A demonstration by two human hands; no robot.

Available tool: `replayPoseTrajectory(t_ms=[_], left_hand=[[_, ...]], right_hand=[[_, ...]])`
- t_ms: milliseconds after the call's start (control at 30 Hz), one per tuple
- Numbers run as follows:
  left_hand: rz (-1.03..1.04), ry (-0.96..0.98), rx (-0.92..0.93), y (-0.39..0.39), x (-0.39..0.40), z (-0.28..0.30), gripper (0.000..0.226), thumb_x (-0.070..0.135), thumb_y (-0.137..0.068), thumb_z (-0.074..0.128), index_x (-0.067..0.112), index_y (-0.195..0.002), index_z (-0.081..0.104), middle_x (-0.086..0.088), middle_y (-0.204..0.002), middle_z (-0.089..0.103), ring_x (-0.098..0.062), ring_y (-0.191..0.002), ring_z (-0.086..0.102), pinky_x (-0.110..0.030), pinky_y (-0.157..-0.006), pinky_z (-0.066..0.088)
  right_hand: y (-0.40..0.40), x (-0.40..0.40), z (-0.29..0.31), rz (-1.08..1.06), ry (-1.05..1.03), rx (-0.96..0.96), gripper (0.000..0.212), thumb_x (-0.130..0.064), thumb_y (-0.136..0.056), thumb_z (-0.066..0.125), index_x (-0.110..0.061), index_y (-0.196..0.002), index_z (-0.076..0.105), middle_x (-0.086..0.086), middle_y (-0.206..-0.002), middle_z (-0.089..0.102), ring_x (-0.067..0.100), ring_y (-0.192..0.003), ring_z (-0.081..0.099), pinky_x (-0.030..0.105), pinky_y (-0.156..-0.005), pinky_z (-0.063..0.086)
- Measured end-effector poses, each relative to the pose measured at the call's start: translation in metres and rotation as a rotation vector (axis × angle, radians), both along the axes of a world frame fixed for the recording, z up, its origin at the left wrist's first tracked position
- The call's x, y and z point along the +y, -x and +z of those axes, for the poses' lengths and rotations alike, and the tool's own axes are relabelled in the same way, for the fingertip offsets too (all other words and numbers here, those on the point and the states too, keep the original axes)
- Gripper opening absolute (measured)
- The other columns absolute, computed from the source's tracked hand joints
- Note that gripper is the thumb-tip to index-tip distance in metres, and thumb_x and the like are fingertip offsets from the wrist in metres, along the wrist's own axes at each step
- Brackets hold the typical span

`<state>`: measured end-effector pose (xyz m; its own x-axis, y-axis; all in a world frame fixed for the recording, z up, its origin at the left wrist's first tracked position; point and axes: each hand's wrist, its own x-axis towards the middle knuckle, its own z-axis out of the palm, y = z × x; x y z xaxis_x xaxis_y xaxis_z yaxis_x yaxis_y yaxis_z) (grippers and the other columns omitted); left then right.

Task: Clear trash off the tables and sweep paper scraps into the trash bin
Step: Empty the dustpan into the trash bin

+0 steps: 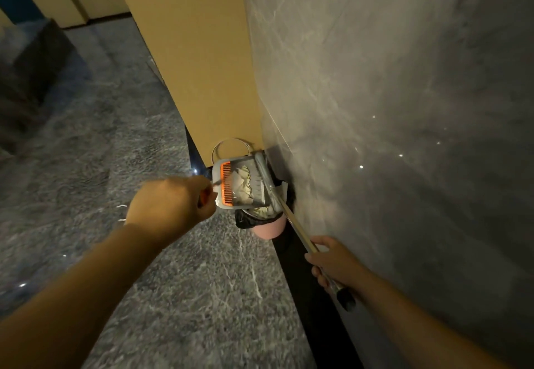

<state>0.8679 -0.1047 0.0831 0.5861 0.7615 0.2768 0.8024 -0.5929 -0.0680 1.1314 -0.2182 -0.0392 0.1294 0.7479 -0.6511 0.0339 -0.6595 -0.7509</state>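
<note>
- Metal broom handle (300,237) sits in my right hand (332,264), fingers wrapped round it near the black end cap, so I can steer the broom from well back, close by the grey wall (404,108).
- My left hand (173,204) is clamped on the dustpan's thin handle, holding the dustpan (239,185) tilted over the bin so the scraps slide out.
- Paper scraps (244,186) lie in the dustpan beside its orange comb (226,185); more lie below in the bin.
- Broom head rests on the dustpan's right side, I judge to push scraps down.
- Pink trash bin (267,228) with its black liner stands in the corner, under the dustpan.
</note>
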Motion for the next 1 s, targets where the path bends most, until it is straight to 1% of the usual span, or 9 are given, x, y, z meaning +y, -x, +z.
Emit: replayPoseTrajectory(t_ms=[67, 133, 233, 367, 567, 733, 867, 933, 1000], left_hand=[[0.013, 0.050, 0.026, -0.009, -0.004, -0.005, 0.017, 0.031, -0.074, 0.079, 0.023, -0.069, 0.065, 0.004, -0.049, 0.054, -0.018, -0.035, 0.044, -0.016, -0.044, 0.028], [0.021, 0.073, 0.034, -0.016, -0.008, -0.011, 0.017, 0.034, -0.074, 0.080, 0.025, -0.071, 0.067, 0.005, -0.051, 0.057, -0.017, -0.039, 0.048, -0.017, -0.044, 0.028], [0.043, 0.085, 0.101, -0.031, -0.013, -0.013, 0.018, 0.045, -0.085, 0.066, 0.028, -0.083, 0.066, 0.007, -0.064, 0.062, -0.012, -0.051, 0.050, -0.018, -0.045, 0.024], [0.131, 0.152, 0.207, -0.054, -0.009, -0.002, 0.025, 0.052, -0.093, 0.051, 0.029, -0.084, 0.055, 0.010, -0.065, 0.049, -0.010, -0.060, 0.050, -0.022, -0.048, 0.027], [0.164, 0.169, 0.297, -0.087, 0.004, 0.012, 0.031, 0.048, -0.097, 0.043, 0.023, -0.092, 0.060, 0.006, -0.069, 0.055, -0.014, -0.064, 0.057, -0.026, -0.055, 0.046], [0.081, 0.062, 0.410, -0.113, 0.014, 0.030, 0.033, 0.048, -0.098, 0.041, 0.022, -0.097, 0.061, 0.004, -0.068, 0.053, -0.016, -0.060, 0.054, -0.023, -0.048, 0.038], [0.022, 0.022, 0.504, -0.128, 0.011, 0.023, 0.031, 0.044, -0.099, 0.039, 0.019, -0.085, 0.051, 0.004, -0.063, 0.046, -0.013, -0.052, 0.043, -0.023, -0.048, 0.035], [0.049, -0.004, 0.475, -0.133, 0.014, 0.026, 0.032, 0.046, -0.099, 0.040, 0.020, -0.083, 0.047, 0.004, -0.062, 0.043, -0.016, -0.053, 0.044, -0.023, -0.046, 0.031], [0.058, -0.003, 0.431, -0.142, 0.013, 0.026, 0.032, 0.047, -0.099, 0.041, 0.020, -0.082, 0.044, 0.004, -0.061, 0.042, -0.016, -0.052, 0.045, -0.023, -0.045, 0.030]], right_hand=[[-0.007, -0.003, -0.005, -0.030, 0.016, 0.021, 0.046, -0.009, -0.095, 0.055, -0.014, -0.137, 0.041, 0.012, -0.068, 0.055, 0.015, -0.045, 0.047, 0.023, -0.040, 0.039], [-0.014, -0.004, -0.010, -0.040, 0.027, 0.044, 0.047, -0.008, -0.095, 0.054, -0.015, -0.140, 0.040, 0.012, -0.067, 0.055, 0.015, -0.044, 0.046, 0.022, -0.040, 0.039], [-0.026, -0.006, -0.013, -0.023, 0.026, 0.062, 0.051, -0.007, -0.095, 0.052, -0.015, -0.143, 0.037, 0.011, -0.066, 0.056, 0.013, -0.042, 0.047, 0.023, -0.040, 0.040], [-0.038, -0.007, -0.011, -0.007, 0.005, 0.075, 0.051, -0.005, -0.095, 0.051, -0.014, -0.143, 0.036, 0.011, -0.066, 0.054, 0.012, -0.040, 0.046, 0.021, -0.038, 0.039], [-0.036, -0.001, -0.017, -0.014, -0.020, 0.116, 0.046, -0.003, -0.094, 0.048, -0.014, -0.138, 0.040, 0.010, -0.061, 0.052, 0.015, -0.042, 0.046, 0.023, -0.041, 0.038], [-0.038, -0.002, -0.022, -0.042, -0.031, 0.162, 0.050, -0.001, -0.094, 0.045, -0.014, -0.141, 0.035, 0.011, -0.058, 0.052, 0.016, -0.042, 0.045, 0.023, -0.041, 0.038], [-0.033, 0.000, -0.027, -0.027, -0.037, 0.205, 0.032, -0.001, -0.095, 0.043, -0.010, -0.125, 0.043, 0.011, -0.060, 0.049, 0.015, -0.043, 0.045, 0.023, -0.040, 0.036], [-0.034, 0.001, -0.026, -0.043, -0.042, 0.236, 0.025, 0.000, -0.095, 0.042, -0.013, -0.116, 0.044, 0.011, -0.061, 0.048, 0.015, -0.042, 0.043, 0.023, -0.040, 0.036], [-0.035, 0.001, -0.025, -0.048, -0.045, 0.256, 0.026, 0.000, -0.095, 0.043, -0.016, -0.116, 0.044, 0.010, -0.060, 0.048, 0.015, -0.042, 0.042, 0.023, -0.040, 0.036]])
